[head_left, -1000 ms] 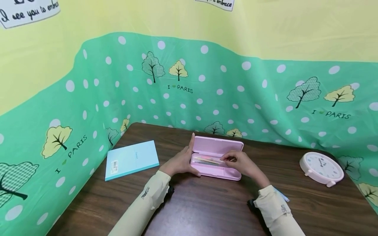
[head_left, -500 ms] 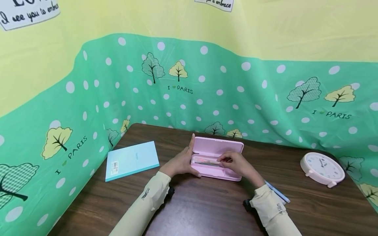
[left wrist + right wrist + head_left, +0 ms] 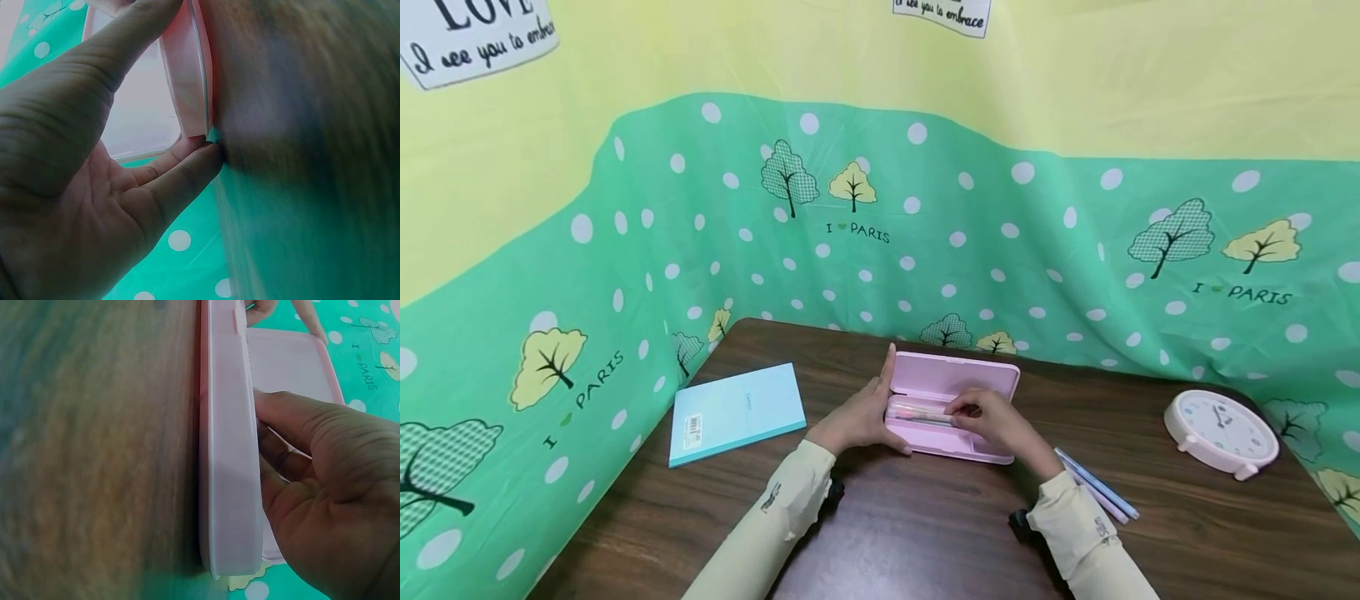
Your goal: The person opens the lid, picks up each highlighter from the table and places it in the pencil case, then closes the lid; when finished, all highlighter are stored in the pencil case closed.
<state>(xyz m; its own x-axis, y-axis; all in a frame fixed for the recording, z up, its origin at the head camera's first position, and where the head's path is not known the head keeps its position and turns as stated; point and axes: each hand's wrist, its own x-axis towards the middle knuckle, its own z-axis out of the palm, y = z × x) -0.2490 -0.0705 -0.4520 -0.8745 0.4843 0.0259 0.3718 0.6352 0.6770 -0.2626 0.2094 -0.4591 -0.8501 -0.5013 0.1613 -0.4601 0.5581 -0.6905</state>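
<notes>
A pink pencil case (image 3: 917, 433) lies with its lid (image 3: 947, 375) raised on the dark table. My left hand (image 3: 860, 417) grips its left end, thumb along the front and fingers at the end and back; the left wrist view shows the thumb on the case wall (image 3: 187, 81). Several slim pens (image 3: 917, 413) lie inside. Over them, my right hand (image 3: 996, 419) pinches one pen near its right end. In the right wrist view, the front wall (image 3: 234, 462) hides those fingertips and what they hold.
A light blue notebook (image 3: 737, 412) lies at the left. Blue and lilac pens (image 3: 1097, 485) rest on the table (image 3: 917, 533) beside my right forearm. A round pink-rimmed clock (image 3: 1221, 429) stands at the right. Patterned cloth (image 3: 895, 275) hangs behind the table.
My right hand has moved slightly left inside the case, its pinched fingers lower over the pens. More of the loose pens beside the right sleeve shows. The left hand has stayed at the case's end.
</notes>
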